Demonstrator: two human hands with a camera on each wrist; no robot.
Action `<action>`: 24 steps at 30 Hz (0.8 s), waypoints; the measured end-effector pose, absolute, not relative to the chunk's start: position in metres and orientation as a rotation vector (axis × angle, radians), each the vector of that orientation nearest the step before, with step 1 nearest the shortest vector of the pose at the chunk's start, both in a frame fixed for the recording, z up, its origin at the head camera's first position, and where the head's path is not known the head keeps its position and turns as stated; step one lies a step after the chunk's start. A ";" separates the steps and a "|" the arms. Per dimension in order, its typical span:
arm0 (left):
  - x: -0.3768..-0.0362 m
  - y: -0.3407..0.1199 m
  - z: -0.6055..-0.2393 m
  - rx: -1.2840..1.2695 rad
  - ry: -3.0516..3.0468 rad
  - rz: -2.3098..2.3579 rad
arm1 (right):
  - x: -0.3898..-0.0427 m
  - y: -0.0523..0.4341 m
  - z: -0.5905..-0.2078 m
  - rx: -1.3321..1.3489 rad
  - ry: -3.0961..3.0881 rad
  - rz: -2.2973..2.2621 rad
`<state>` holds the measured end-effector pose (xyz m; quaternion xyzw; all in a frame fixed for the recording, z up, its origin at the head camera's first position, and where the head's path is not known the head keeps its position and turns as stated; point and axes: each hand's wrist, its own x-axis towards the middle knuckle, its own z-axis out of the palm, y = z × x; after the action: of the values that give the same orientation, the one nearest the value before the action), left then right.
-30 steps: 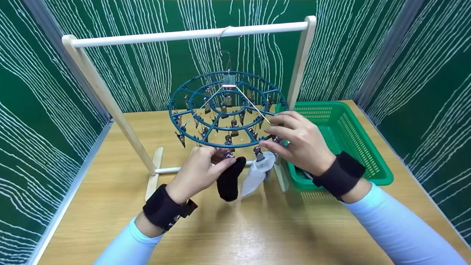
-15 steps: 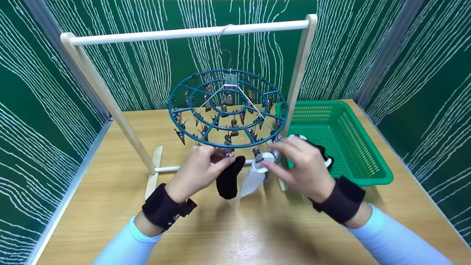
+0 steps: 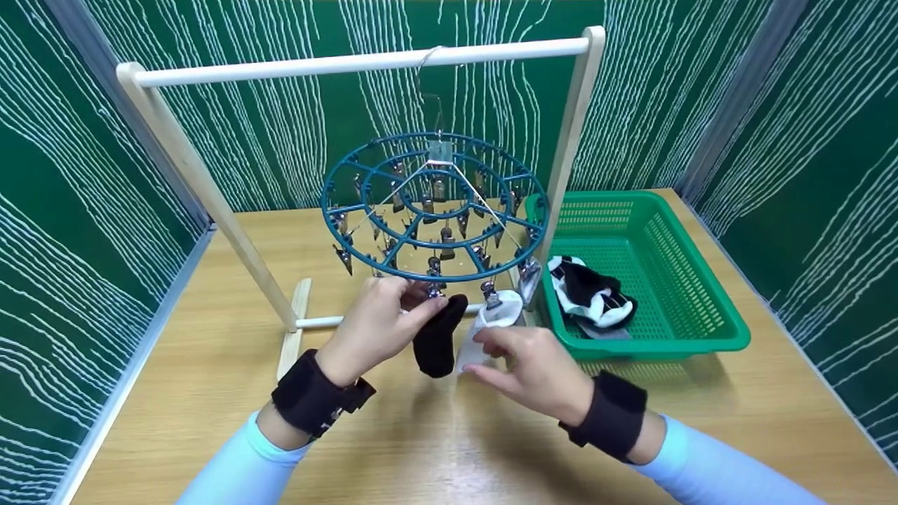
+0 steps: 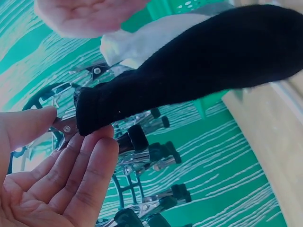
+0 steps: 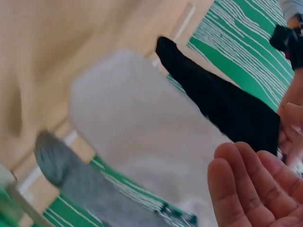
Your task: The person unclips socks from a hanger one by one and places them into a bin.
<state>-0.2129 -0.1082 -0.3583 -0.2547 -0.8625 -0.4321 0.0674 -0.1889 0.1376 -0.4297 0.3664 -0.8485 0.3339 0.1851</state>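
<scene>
The black sock hangs from the clip my left hand pinches at the front of the blue ring; I judge clipping nearly done, the next move calling for gentle release. My right hand, fingers loosely bent around nothing, is before the white sock, with desk room below and the green basket edge rightward.

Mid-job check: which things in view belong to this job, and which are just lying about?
Belonging, as I judge it:
black sock
clip pinched by the left hand
white sock
grey sock
round hanger
rack
green basket
bundled clothing inside it

Just around, probably:
table
patterned wall
wristbands, worn
</scene>
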 end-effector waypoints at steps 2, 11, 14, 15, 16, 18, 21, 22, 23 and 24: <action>-0.213 -0.108 -0.358 -0.765 -2.595 -1.293 | -0.190 0.134 -0.434 1.022 -2.469 1.001; -0.213 -0.108 -0.358 -0.749 -2.588 -1.301 | -0.203 0.123 -0.453 0.943 -2.691 1.151; -0.214 -0.108 -0.359 -0.743 -2.586 -1.295 | -0.209 0.119 -0.457 0.929 -2.689 1.244; -0.214 -0.108 -0.359 -0.739 -2.586 -1.295 | -0.211 0.117 -0.459 0.930 -2.681 1.287; -0.214 -0.108 -0.359 -0.735 -2.588 -1.296 | -0.212 0.116 -0.461 0.932 -2.677 1.322; -0.214 -0.109 -0.359 -0.726 -2.592 -1.302 | -0.215 0.113 -0.464 0.935 -2.670 1.375; -0.214 -0.109 -0.359 -0.717 -2.598 -1.308 | -0.217 0.108 -0.469 0.926 -2.676 1.427; -0.214 -0.109 -0.359 -0.717 -2.597 -1.306 | -0.217 0.106 -0.470 0.916 -2.680 1.440; -0.214 -0.109 -0.359 -0.714 -2.599 -1.308 | -0.218 0.104 -0.471 0.905 -2.683 1.456; -0.214 -0.109 -0.359 -0.710 -2.599 -1.308 | -0.218 0.103 -0.473 0.892 -2.685 1.474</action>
<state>-0.2144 -0.1090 -0.3592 -0.2365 -0.8654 -0.4356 0.0730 -0.2185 0.1026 -0.4726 0.2796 -0.8414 0.4619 -0.0245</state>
